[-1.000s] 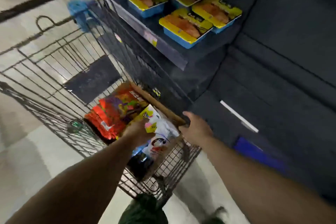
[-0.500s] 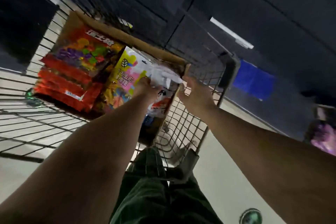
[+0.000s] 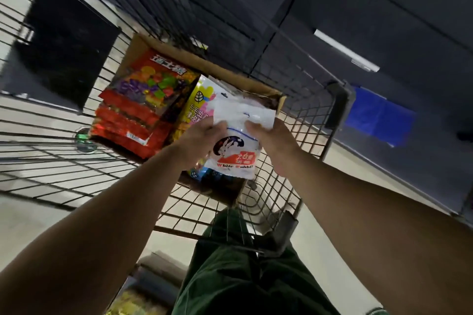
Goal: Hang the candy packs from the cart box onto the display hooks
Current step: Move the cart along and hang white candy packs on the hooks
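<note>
With my left hand point(image 3: 198, 142) and right hand point(image 3: 272, 139) each in a pinching grip on the white candy pack point(image 3: 236, 146) just above the cart box point(image 3: 256, 84), I should lift it straight, hang-hole uppermost.

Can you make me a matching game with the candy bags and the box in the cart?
Things:
1. White Rabbit pack
2. red pack
3. yellow pack
4. cardboard box

Where or how:
A. lies at the left end of the box
B. sits in the wire cart and holds the packs
C. held by the left hand and right hand, above the box
D. lies in the middle of the box, partly under the held pack

Pairs: 1-C, 2-A, 3-D, 4-B
</note>
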